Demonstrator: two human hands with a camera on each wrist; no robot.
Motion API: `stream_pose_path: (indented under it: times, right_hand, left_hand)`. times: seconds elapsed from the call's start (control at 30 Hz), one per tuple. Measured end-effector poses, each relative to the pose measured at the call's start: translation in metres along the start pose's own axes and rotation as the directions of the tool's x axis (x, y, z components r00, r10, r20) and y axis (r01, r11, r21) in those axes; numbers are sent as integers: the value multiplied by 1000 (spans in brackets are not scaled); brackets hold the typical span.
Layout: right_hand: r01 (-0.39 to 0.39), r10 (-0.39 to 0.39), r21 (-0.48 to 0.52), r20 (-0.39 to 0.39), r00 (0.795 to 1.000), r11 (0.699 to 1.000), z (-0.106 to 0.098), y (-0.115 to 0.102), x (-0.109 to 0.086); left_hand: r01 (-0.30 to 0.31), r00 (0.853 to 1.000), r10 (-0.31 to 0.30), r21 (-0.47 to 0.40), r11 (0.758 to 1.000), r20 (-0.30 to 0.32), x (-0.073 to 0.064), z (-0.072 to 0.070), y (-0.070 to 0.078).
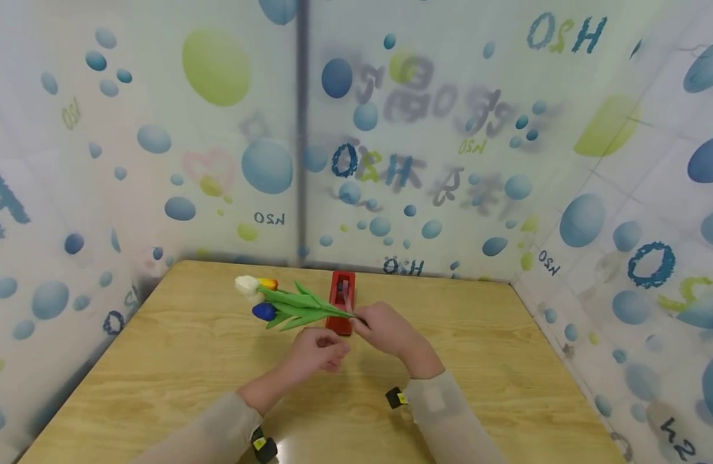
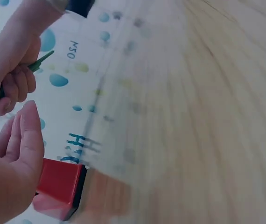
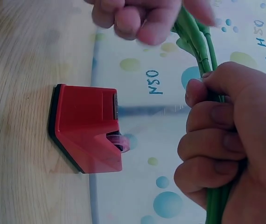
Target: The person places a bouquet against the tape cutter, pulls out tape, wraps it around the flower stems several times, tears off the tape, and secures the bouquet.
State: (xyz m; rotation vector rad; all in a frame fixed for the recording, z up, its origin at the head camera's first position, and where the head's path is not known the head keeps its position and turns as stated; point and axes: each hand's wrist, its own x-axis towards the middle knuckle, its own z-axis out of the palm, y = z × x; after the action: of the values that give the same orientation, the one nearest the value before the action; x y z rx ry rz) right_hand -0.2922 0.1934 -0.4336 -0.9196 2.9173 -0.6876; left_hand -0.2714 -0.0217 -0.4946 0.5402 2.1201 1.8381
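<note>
A bunch of tulips (image 1: 298, 303) with white, blue and orange-yellow heads lies across the air above the table, heads to the left. My right hand (image 1: 385, 328) grips the green stems (image 3: 203, 51) near their lower ends, fingers curled round them in the right wrist view. Just below the bunch, my left hand (image 1: 316, 348) holds nothing; its fingers (image 2: 28, 135) look loosely bent and apart from the stems in the left wrist view. Behind both hands stands a red tape dispenser (image 3: 86, 121), partly covered by the stems in the head view.
The wooden table (image 1: 217, 361) reaches back to a pale curtain (image 1: 426, 193) printed with blue and green dots. A similar curtain hangs on each side. Each wrist carries a small black device (image 1: 396, 397).
</note>
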Motion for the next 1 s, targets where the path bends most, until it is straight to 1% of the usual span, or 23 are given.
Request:
stream_pose_path:
  times: [0.03, 0.07, 0.1, 0.13, 0.2, 0.23, 0.27, 0.4, 0.5, 0.6, 0.63, 0.7, 0.77, 0.87, 0.93, 1.0]
  right_hand:
    - [-6, 6, -5, 5, 1000, 1000, 1, 0, 1]
    - [-9, 10, -12, 11, 1000, 1000, 1, -1, 1]
    - [-7, 8, -18, 14, 1000, 1000, 2, -1, 2]
    - [-4, 5, -22, 17, 1000, 1000, 3, -2, 2]
    - [7, -6, -39, 18, 1000, 999, 4, -3, 4]
    - [13, -12, -52, 16, 1000, 999, 5, -3, 4]
    - [18, -17, -66, 12, 1000, 998, 5, -4, 5]
    - [3, -4, -174, -9, 1000, 985, 9, -5, 6]
    - [1, -6, -271, -17, 1000, 963, 14, -9, 6]
    - [3, -12, -326, -26, 1000, 945, 18, -13, 7]
    - [0, -10, -330, -28, 1000, 944, 20, -13, 8]
    - [-9, -1, -310, -34, 999, 951, 22, -13, 9]
    - [-20, 13, -249, -32, 999, 968, 23, -10, 10]
    - [-36, 35, -104, -10, 999, 994, 23, -4, 10]
    - [-46, 46, -15, 9, 999, 999, 22, -1, 9]
    - [-52, 51, 39, 25, 998, 998, 21, 2, 9]
  left_hand:
    - [52, 998, -55, -127, 991, -23, 2, -1, -1]
    - [87, 994, -99, -244, 966, -41, 5, -1, 0]
    - [103, 990, -127, -336, 936, -52, 7, -2, 1]
    - [109, 988, -146, -413, 904, -59, 9, -2, 2]
    - [110, 985, -162, -515, 850, -57, 14, -3, 5]
    - [106, 985, -163, -546, 831, -56, 16, -3, 7]
    - [106, 986, -160, -565, 818, -47, 19, -3, 7]
    - [111, 987, -161, -612, 783, -26, 27, -4, 7]
    - [118, 986, -165, -643, 757, -14, 29, -7, 4]
    - [115, 984, -175, -658, 744, -26, 28, -11, 1]
    - [111, 983, -178, -658, 745, -35, 28, -12, 1]
    - [103, 982, -181, -653, 751, -54, 28, -14, 2]
    - [97, 980, -187, -644, 759, -73, 28, -14, 3]
    - [92, 977, -193, -625, 776, -95, 28, -12, 4]
    - [90, 976, -191, -610, 787, -103, 27, -11, 4]
    - [88, 977, -186, -598, 797, -104, 27, -11, 5]
